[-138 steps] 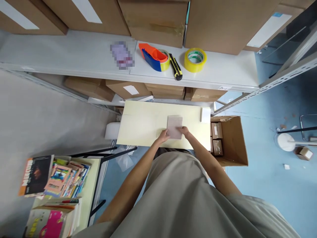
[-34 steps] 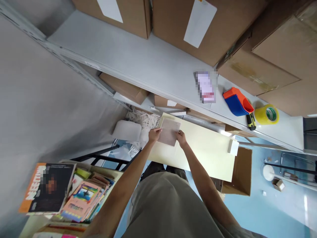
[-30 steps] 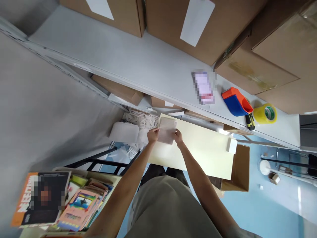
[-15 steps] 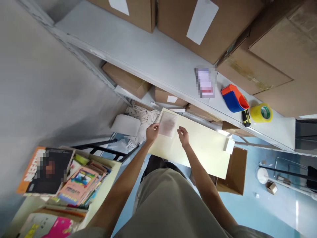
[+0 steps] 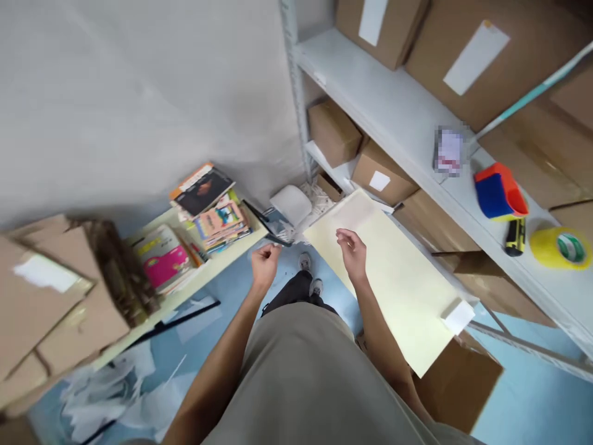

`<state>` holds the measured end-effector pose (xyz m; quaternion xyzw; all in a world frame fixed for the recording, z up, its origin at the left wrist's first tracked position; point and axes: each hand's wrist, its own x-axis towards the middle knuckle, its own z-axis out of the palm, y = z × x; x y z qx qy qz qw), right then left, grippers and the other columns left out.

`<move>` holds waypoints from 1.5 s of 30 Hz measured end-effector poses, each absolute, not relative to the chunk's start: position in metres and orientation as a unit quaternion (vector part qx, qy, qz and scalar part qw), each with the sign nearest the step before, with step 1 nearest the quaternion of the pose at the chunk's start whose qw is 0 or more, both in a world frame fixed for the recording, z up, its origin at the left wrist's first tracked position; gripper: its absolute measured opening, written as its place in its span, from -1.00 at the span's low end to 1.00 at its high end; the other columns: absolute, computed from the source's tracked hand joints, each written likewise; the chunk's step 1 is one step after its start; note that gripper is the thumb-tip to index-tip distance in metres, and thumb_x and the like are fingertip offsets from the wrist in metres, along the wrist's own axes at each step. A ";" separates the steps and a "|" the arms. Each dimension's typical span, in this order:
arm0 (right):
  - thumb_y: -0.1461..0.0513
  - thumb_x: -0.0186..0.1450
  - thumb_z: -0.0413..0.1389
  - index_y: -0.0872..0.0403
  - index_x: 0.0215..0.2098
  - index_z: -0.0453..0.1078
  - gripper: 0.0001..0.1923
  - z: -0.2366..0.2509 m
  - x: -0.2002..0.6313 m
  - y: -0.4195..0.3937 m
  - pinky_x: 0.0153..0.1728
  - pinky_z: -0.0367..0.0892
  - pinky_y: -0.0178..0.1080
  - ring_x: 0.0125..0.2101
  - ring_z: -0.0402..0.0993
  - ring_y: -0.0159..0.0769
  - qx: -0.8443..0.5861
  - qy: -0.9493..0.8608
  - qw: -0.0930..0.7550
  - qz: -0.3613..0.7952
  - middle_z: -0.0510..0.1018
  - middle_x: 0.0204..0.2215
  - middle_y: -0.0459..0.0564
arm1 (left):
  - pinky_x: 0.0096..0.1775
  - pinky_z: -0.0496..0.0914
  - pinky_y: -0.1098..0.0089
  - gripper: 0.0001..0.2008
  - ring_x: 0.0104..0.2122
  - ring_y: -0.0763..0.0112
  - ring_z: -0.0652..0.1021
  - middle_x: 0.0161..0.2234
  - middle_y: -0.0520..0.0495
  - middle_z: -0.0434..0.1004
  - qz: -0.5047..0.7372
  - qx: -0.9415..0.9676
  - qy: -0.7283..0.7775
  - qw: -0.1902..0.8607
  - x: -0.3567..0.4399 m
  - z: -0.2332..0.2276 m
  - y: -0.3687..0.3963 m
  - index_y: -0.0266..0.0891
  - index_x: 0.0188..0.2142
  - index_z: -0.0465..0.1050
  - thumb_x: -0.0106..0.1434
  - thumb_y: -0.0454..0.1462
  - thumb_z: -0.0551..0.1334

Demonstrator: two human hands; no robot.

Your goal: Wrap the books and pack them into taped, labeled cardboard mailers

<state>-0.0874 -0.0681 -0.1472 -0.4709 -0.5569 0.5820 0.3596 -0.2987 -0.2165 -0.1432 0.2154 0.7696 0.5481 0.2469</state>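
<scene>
Both hands hung free, neither gripping anything. L hand (image 5: 265, 262) was off the worktop edge, above the blue floor, fingers loosely curled, about half open, w/ nothing visible in it. R hand (image 5: 353, 250) was fully open, fingers spread and relaxed, hovering over the near-left part of the pale yellow rectangular worktop (image 5: 398, 290); couldn't tell if it touched the surface.

Nearest thing to the R hand was a thin, pale pinkish flat sheet (image 5: 354, 210), lying just past the fingertips at approx 12 o'clock, at the far corner of the worktop. It was faint and blurred, so its exact edges were hard to make out.

Risks, as a judgement:
- Sheet sat close to the corner. A brush from the R hand or forearm could push it off toward the white paper scraps (image 5: 319, 191) at 11 o'clock.
- Small white block (image 5: 458, 316) sat right at the worktop edge at 4 o'clock. A nudge could tip it into the open brown cardboard box (image 5: 458, 383) below.

Elsewhere: a stack of colourful books (image 5: 217, 216) lay at 9 o'clock on a second pale table (image 5: 185, 290). The white metal shelf (image 5: 393, 105) at 1–2 o'clock held an orange-and-blue tape dispenser (image 5: 498, 191), a yellow-black utility knife (image 5: 514, 236) and a yellow tape roll (image 5: 560, 247).
</scene>
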 end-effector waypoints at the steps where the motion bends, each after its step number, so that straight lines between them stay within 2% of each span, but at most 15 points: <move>1: -0.15 0.40 0.28 -0.02 0.02 0.65 -0.55 -0.144 -0.094 -0.077 0.21 0.62 0.10 0.13 0.72 0.02 -0.452 -0.561 0.350 0.599 0.80 0.07 0.18 | -0.43 0.08 0.36 -0.44 -0.52 0.47 0.05 -0.61 0.12 -0.06 0.557 0.195 0.773 0.234 -0.300 -0.137 -0.234 -0.09 -0.60 -0.01 0.22 0.05 0.32; 14: -0.31 0.32 0.39 0.00 -0.03 0.65 -0.39 -0.122 -0.199 -0.174 0.08 0.70 0.09 -0.05 0.80 0.01 -0.287 -0.618 0.209 0.702 0.82 -0.08 0.16 | -0.58 -0.07 0.51 -0.28 -0.65 0.66 -0.08 -0.64 0.25 -0.19 0.747 -0.009 0.660 0.071 -0.350 -0.072 -0.419 -0.08 -0.59 -0.10 0.12 0.03 0.50; 20: -0.34 0.32 0.39 0.00 -0.03 0.67 -0.36 -0.118 -0.282 -0.244 0.03 0.73 0.08 -0.10 0.79 0.00 -0.196 -0.652 0.143 0.718 0.82 -0.10 0.16 | -0.60 -0.04 0.52 -0.31 -0.65 0.64 -0.09 -0.64 0.27 -0.19 0.765 -0.076 0.640 -0.007 -0.391 -0.080 -0.511 -0.07 -0.54 -0.10 0.25 0.00 0.46; 23: -0.32 0.33 0.39 -0.01 -0.02 0.68 -0.38 -0.120 -0.328 -0.296 0.01 0.73 0.05 -0.10 0.79 -0.01 -0.144 -0.671 0.096 0.721 0.81 -0.11 0.13 | -0.60 0.00 0.54 -0.39 -0.67 0.62 -0.01 -0.64 0.26 -0.09 0.769 -0.135 0.624 -0.040 -0.425 -0.091 -0.561 -0.09 -0.53 0.02 0.33 -0.05 0.45; 25: -0.31 0.34 0.39 -0.02 0.00 0.68 -0.39 -0.124 -0.360 -0.335 0.00 0.73 0.02 -0.06 0.78 -0.01 -0.113 -0.682 0.062 0.720 0.81 -0.09 0.11 | -0.57 0.18 0.56 -0.54 -0.66 0.60 0.20 -0.60 0.18 0.19 0.778 -0.187 0.598 -0.039 -0.451 -0.098 -0.592 -0.13 -0.47 0.22 0.38 -0.09 0.44; 26: -0.30 0.35 0.39 -0.02 0.01 0.68 -0.40 -0.128 -0.376 -0.354 0.00 0.73 0.00 -0.03 0.78 -0.01 -0.100 -0.687 0.046 0.718 0.81 -0.07 0.11 | -0.50 0.33 0.56 -0.65 -0.60 0.57 0.36 -0.52 0.10 0.39 0.790 -0.212 0.574 -0.027 -0.464 -0.102 -0.606 -0.15 -0.39 0.35 0.42 -0.11 0.43; 28: -0.28 0.34 0.40 -0.03 0.02 0.67 -0.41 -0.136 -0.408 -0.391 0.02 0.72 -0.02 0.03 0.76 -0.01 -0.084 -0.693 0.019 0.715 0.80 -0.01 0.11 | -0.22 0.60 0.48 -0.82 -0.34 0.43 0.67 -0.19 -0.14 0.69 0.825 -0.252 0.505 0.013 -0.488 -0.108 -0.628 -0.19 -0.15 0.52 0.49 -0.14 0.38; 30: -0.28 0.31 0.41 -0.03 0.01 0.65 -0.40 -0.146 -0.438 -0.423 0.02 0.72 -0.02 0.07 0.75 0.00 -0.084 -0.694 0.004 0.715 0.80 0.01 0.11 | 0.07 0.67 0.35 -0.78 -0.03 0.29 0.76 0.10 -0.29 0.70 0.858 -0.283 0.425 0.056 -0.509 -0.113 -0.643 -0.19 0.08 0.52 0.55 -0.15 0.32; 31: -0.29 0.28 0.42 -0.03 0.00 0.65 -0.39 -0.150 -0.451 -0.437 0.01 0.72 -0.02 0.06 0.75 0.00 -0.091 -0.693 0.002 0.716 0.79 0.00 0.12 | 0.14 0.66 0.32 -0.75 0.07 0.25 0.75 0.16 -0.31 0.67 0.869 -0.299 0.388 0.072 -0.518 -0.114 -0.648 -0.19 0.15 0.50 0.57 -0.16 0.29; 33: -0.30 0.24 0.44 -0.02 -0.03 0.64 -0.37 -0.156 -0.471 -0.457 -0.01 0.72 -0.01 0.01 0.75 0.00 -0.110 -0.689 0.001 0.716 0.80 -0.03 0.11 | 0.16 0.67 0.32 -0.73 0.11 0.24 0.75 0.15 -0.32 0.65 0.880 -0.335 0.325 0.090 -0.534 -0.117 -0.654 -0.20 0.21 0.45 0.61 -0.19 0.23; 36: -0.30 0.21 0.46 -0.03 -0.05 0.63 -0.37 -0.159 -0.489 -0.473 0.00 0.72 0.01 -0.05 0.76 -0.03 -0.136 -0.685 0.003 0.716 0.80 -0.05 0.09 | -0.01 0.71 0.42 -0.85 -0.04 0.30 0.77 -0.03 -0.22 0.64 0.880 -0.374 0.270 0.110 -0.554 -0.118 -0.656 -0.19 0.10 0.46 0.65 -0.22 0.20; 38: -0.28 0.21 0.48 -0.03 -0.06 0.63 -0.39 -0.157 -0.495 -0.475 0.02 0.72 0.02 -0.07 0.77 -0.04 -0.149 -0.679 0.003 0.719 0.81 -0.06 0.08 | -0.19 0.65 0.54 -0.92 -0.22 0.43 0.73 -0.16 -0.10 0.61 0.876 -0.385 0.268 0.115 -0.568 -0.120 -0.654 -0.16 -0.03 0.47 0.64 -0.22 0.25; 41: -0.25 0.19 0.51 -0.04 -0.08 0.63 -0.41 -0.151 -0.499 -0.473 0.03 0.72 0.04 -0.10 0.79 -0.03 -0.166 -0.673 0.010 0.721 0.82 -0.13 0.05 | -0.38 0.48 0.65 -0.83 -0.46 0.61 0.53 -0.33 0.07 0.50 0.868 -0.378 0.308 0.090 -0.591 -0.122 -0.648 -0.15 -0.17 0.45 0.59 -0.24 0.38; 43: -0.25 0.17 0.52 -0.04 -0.08 0.63 -0.40 -0.144 -0.501 -0.469 0.02 0.72 0.04 -0.13 0.79 -0.03 -0.176 -0.673 0.024 0.718 0.82 -0.15 0.05 | -0.32 0.49 0.62 -0.77 -0.46 0.62 0.50 -0.35 0.10 0.50 0.868 -0.358 0.341 0.050 -0.604 -0.123 -0.645 -0.15 -0.22 0.43 0.52 -0.29 0.45; 45: -0.27 0.17 0.51 -0.03 -0.07 0.65 -0.38 -0.135 -0.501 -0.465 0.00 0.72 0.03 -0.13 0.79 -0.03 -0.183 -0.673 0.042 0.715 0.83 -0.14 0.07 | -0.10 0.58 0.52 -0.73 -0.30 0.56 0.62 -0.28 0.06 0.59 0.875 -0.315 0.367 0.004 -0.613 -0.123 -0.646 -0.15 -0.24 0.43 0.46 -0.32 0.50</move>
